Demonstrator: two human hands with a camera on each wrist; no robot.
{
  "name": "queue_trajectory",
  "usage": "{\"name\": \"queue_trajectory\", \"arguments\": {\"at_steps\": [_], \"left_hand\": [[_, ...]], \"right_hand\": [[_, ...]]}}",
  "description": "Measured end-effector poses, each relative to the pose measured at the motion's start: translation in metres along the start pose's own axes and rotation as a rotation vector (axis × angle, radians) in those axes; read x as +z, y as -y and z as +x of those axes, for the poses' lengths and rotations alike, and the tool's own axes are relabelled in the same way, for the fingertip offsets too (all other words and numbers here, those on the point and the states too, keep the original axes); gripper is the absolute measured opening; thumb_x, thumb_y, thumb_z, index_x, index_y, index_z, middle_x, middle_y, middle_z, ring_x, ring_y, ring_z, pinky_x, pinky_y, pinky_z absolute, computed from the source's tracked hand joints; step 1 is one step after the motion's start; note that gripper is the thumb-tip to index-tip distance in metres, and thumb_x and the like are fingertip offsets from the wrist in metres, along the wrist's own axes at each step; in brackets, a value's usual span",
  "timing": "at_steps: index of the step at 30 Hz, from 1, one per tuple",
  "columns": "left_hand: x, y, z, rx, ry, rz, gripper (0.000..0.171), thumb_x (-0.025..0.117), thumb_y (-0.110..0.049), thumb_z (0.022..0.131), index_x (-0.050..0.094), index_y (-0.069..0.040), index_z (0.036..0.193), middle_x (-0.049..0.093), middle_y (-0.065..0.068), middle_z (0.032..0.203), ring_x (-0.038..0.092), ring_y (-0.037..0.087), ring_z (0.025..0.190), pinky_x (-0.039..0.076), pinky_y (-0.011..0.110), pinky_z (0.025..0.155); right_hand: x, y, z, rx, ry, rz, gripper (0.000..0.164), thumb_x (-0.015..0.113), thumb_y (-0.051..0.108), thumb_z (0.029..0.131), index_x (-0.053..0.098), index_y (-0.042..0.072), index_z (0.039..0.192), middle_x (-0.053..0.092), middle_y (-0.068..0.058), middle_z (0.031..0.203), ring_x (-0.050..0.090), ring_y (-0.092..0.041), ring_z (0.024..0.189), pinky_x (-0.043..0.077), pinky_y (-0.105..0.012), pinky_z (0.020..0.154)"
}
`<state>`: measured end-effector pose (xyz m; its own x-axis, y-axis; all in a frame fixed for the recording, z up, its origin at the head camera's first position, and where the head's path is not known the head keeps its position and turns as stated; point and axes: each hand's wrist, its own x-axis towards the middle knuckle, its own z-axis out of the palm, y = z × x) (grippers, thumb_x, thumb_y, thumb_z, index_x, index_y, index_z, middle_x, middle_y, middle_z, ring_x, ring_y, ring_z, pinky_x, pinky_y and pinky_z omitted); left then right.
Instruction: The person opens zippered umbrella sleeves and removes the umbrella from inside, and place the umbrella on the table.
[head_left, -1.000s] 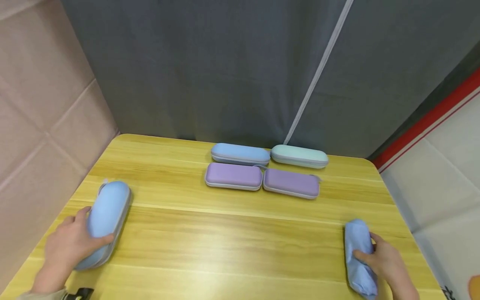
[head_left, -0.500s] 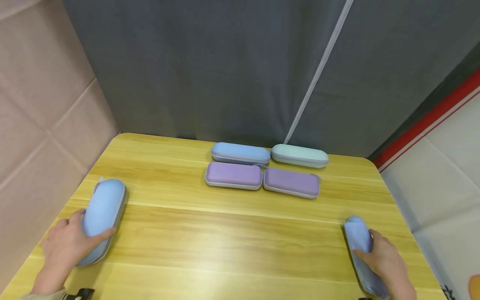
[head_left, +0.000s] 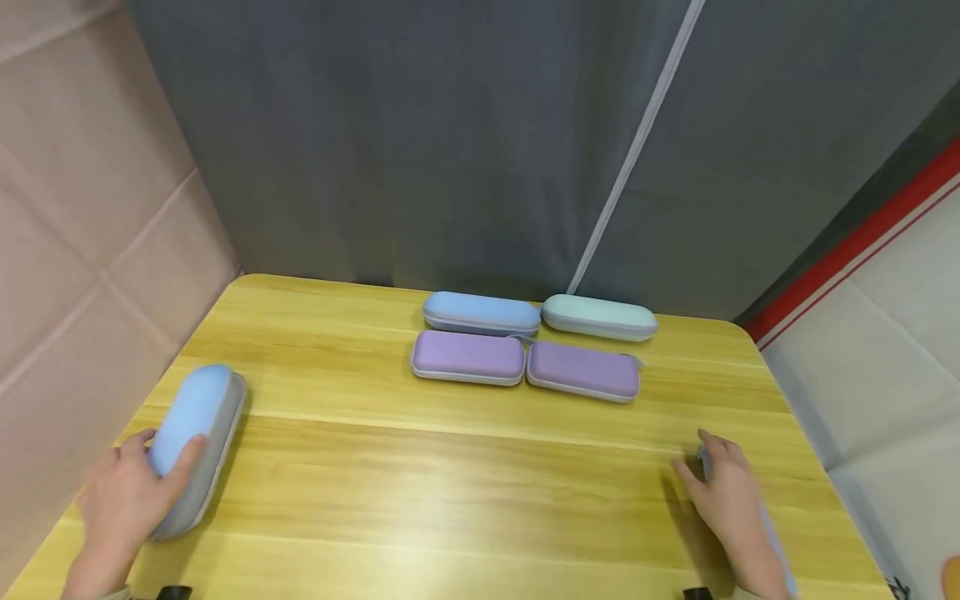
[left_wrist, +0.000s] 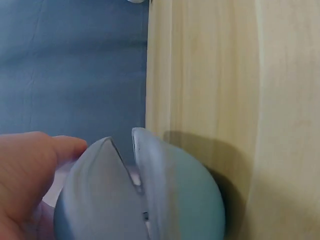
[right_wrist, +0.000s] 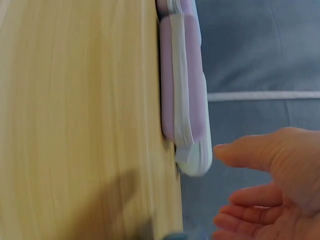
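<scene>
In the head view, my left hand [head_left: 123, 500] grips a light-blue zip case [head_left: 191, 425] with a grey side. Its thumb lies across the top and its fingers round the far left side. A gap parts the halves of this case [left_wrist: 125, 200] at its end in the left wrist view. My right hand [head_left: 727, 500] hovers at the table's right side with thumb and fingers apart. Mostly hidden under it is a slim light-blue fabric bundle [head_left: 776, 546], like a folded compact umbrella. In the right wrist view, nothing shows between the thumb and fingers of this hand [right_wrist: 280, 175].
Toward the back of the wooden table [head_left: 450, 483] lie a purple case [head_left: 468, 358], another purple case [head_left: 583, 371], a blue case [head_left: 482, 312] and a mint case [head_left: 600, 317], close together. A grey curtain [head_left: 412, 150] hangs behind the table's back edge.
My right hand has let go of the blue fabric bundle and shifted left over it, fingers spreading. The left hand has tilted its case, showing more of the grey side.
</scene>
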<state>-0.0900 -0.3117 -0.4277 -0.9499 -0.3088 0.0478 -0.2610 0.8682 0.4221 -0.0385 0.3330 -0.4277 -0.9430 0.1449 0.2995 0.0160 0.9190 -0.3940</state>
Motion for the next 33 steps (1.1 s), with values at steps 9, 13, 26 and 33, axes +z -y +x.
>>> {"name": "queue_trajectory", "arguments": {"at_steps": [9,13,26,33], "left_hand": [[-0.012,0.007,0.006,-0.072,0.04,0.014,0.075,0.048,-0.051,0.09,0.037,0.014,0.125,0.04,0.039,0.111,0.037,0.06,0.095,0.03,0.061,0.069],[-0.011,0.0,0.003,-0.069,-0.075,-0.001,0.072,0.054,-0.045,0.086,0.039,0.015,0.124,0.036,0.042,0.11,0.031,0.063,0.099,0.026,0.065,0.072],[0.034,-0.113,0.016,0.391,-0.212,-0.498,0.034,0.067,-0.001,0.079,0.059,0.007,0.111,0.059,0.02,0.103,0.05,0.004,0.085,0.041,0.032,0.075],[0.07,-0.161,0.021,0.348,0.076,-0.661,0.041,0.062,-0.002,0.085,0.049,0.006,0.123,0.055,0.024,0.116,0.052,0.035,0.097,0.044,0.049,0.082]], "right_hand": [[0.021,0.026,0.012,-0.097,-0.069,0.085,0.053,0.075,0.0,0.073,0.051,-0.019,0.117,0.051,-0.037,0.109,0.052,-0.051,0.097,0.045,-0.061,0.075],[0.028,0.039,0.019,-0.127,-0.026,0.102,0.053,0.074,0.002,0.075,0.051,-0.017,0.118,0.052,-0.035,0.11,0.054,-0.05,0.096,0.047,-0.058,0.074],[0.061,0.091,0.052,-0.266,-0.048,0.245,0.055,0.077,-0.003,0.07,0.054,-0.014,0.119,0.055,-0.029,0.114,0.053,-0.044,0.104,0.046,-0.054,0.085],[0.08,0.114,0.071,-0.279,-0.035,0.382,0.058,0.078,-0.002,0.069,0.054,-0.01,0.121,0.056,-0.025,0.115,0.055,-0.037,0.1,0.049,-0.047,0.083]]}}
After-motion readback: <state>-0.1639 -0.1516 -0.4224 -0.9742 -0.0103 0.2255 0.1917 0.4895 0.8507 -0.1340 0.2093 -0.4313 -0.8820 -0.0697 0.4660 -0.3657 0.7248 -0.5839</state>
